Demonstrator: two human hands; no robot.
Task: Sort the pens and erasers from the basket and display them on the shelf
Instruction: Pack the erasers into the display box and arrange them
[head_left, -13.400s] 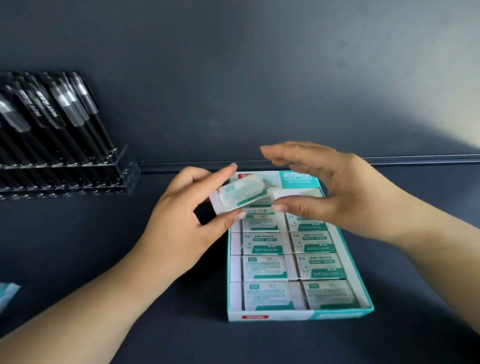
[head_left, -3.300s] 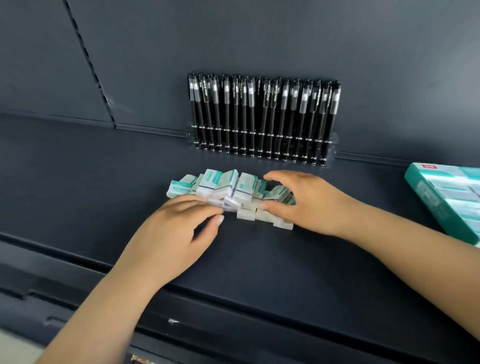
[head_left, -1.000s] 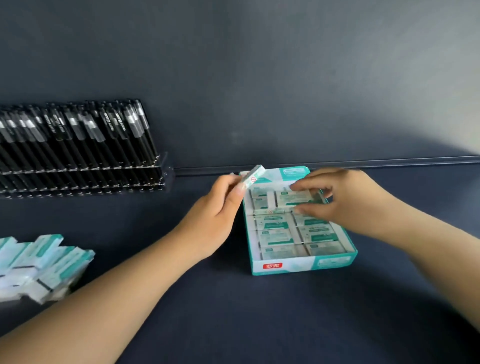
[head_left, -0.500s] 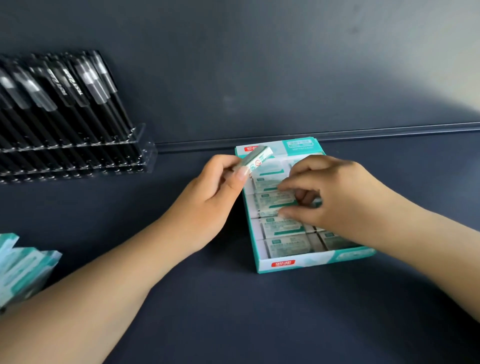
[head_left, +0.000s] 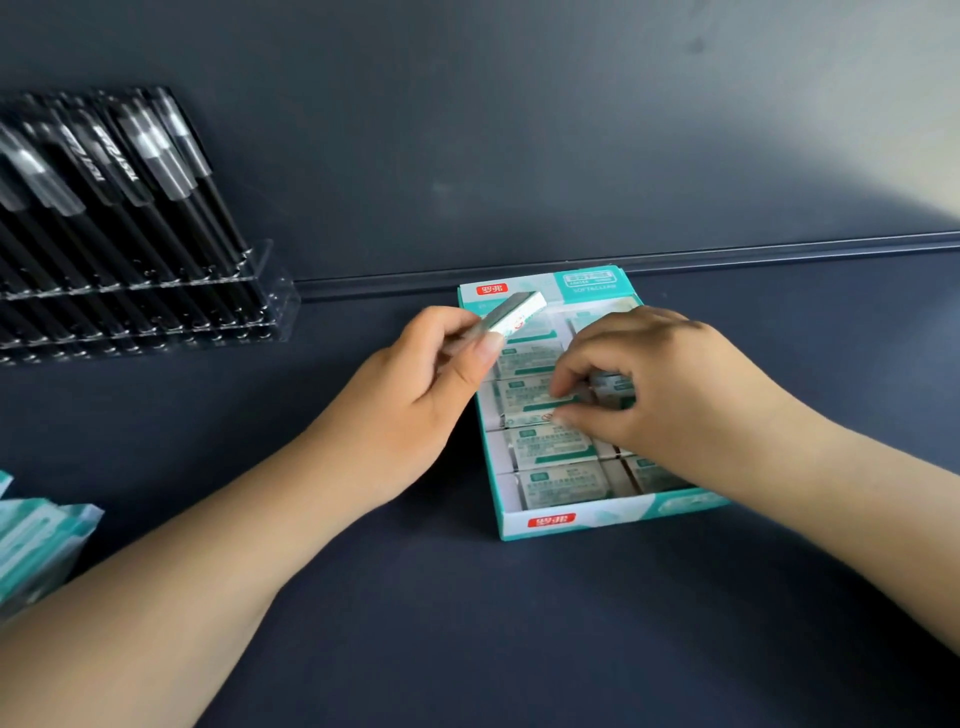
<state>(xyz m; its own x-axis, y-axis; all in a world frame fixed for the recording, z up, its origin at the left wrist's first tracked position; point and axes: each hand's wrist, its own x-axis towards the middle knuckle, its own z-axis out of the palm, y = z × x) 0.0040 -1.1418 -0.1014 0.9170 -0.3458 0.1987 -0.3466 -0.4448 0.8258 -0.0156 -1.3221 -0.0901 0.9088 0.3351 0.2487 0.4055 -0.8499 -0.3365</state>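
Note:
A teal and white eraser box (head_left: 582, 519) lies open on the dark shelf, filled with several wrapped erasers in two columns. My left hand (head_left: 410, 410) pinches one wrapped eraser (head_left: 511, 314) between thumb and fingers, lifted over the box's far left corner. My right hand (head_left: 670, 389) reaches into the box's middle, its thumb and forefinger pinching the end of an eraser in the box (head_left: 535, 405). The right column is mostly hidden under that hand.
A clear rack of black pens (head_left: 119, 249) stands against the back wall at the left. A pile of loose wrapped erasers (head_left: 36, 545) lies at the left edge. A ledge (head_left: 779, 247) runs along the back of the shelf (head_left: 519, 649).
The view has come closer to the box. My right hand has slid slightly nearer within the box and closed its fingertips on an eraser. My left hand keeps holding its eraser.

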